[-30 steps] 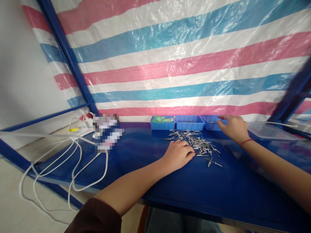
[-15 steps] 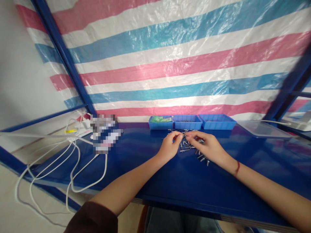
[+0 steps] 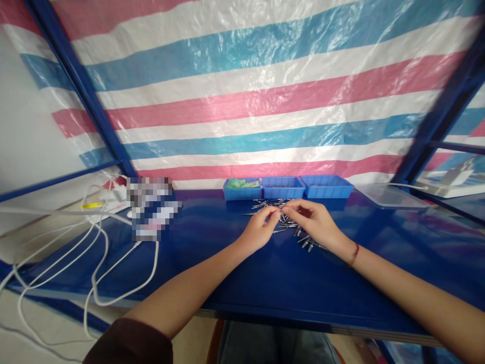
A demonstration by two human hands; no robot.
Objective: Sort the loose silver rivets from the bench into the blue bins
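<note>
A loose pile of thin silvery blind rivets (image 3: pixel 291 222) lies on the blue table, partly covered by my hands. My left hand (image 3: pixel 260 226) comes in from the left, its thumb and index finger pinched at the pile's middle. Opposite it, my right hand (image 3: pixel 313 222) also pinches with thumb and fingertips, almost touching the left fingertips. A small metal piece, seemingly one of the rivets, is held between them; the fingers hide most of it. Some rivets lie beneath and in front of the right palm.
Behind the pile stand three blue bins: the left bin (image 3: pixel 242 192) holds green packets, the middle bin (image 3: pixel 282 191) small metal parts, and the right bin (image 3: pixel 326 189) is beside them. A clear lid (image 3: pixel 390 196) lies at right. White cables (image 3: pixel 154 268) trail over the table's left side.
The camera has turned slightly right, so the scene sits further left in the picture. Both hands remain pinched together over the rivets, with only small finger movement.
</note>
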